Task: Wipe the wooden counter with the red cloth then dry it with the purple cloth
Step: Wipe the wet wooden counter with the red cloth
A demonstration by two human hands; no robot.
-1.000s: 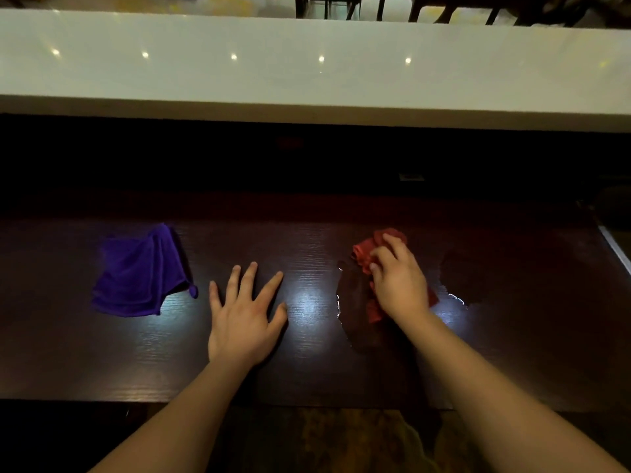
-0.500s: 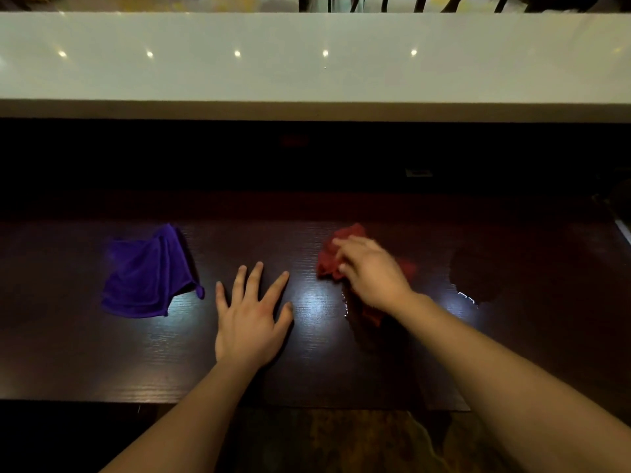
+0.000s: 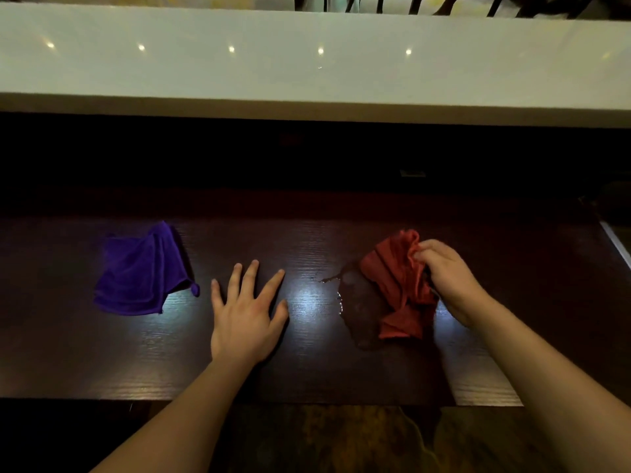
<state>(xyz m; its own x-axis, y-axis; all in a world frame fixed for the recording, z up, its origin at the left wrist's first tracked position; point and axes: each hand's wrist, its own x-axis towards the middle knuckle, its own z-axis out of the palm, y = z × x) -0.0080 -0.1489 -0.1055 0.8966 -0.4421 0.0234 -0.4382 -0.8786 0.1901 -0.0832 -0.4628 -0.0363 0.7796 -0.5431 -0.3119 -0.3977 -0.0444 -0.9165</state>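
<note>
Our right hand (image 3: pixel 447 285) squeezes the red cloth (image 3: pixel 399 285) at the right of the frame, and our left hand (image 3: pixel 246 315) lies flat and open on the wooden counter (image 3: pixel 307 363). The purple cloth (image 3: pixel 143 274) waits at the left. We should press down and rub over the wet patch (image 3: pixel 358 312) beside the cloth.

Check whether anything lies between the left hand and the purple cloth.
Nothing visible does. The left hand lies flat and open on the wooden counter, and only bare wood separates it from the purple cloth to its left. The red cloth is on the other side, in the right hand.
</note>
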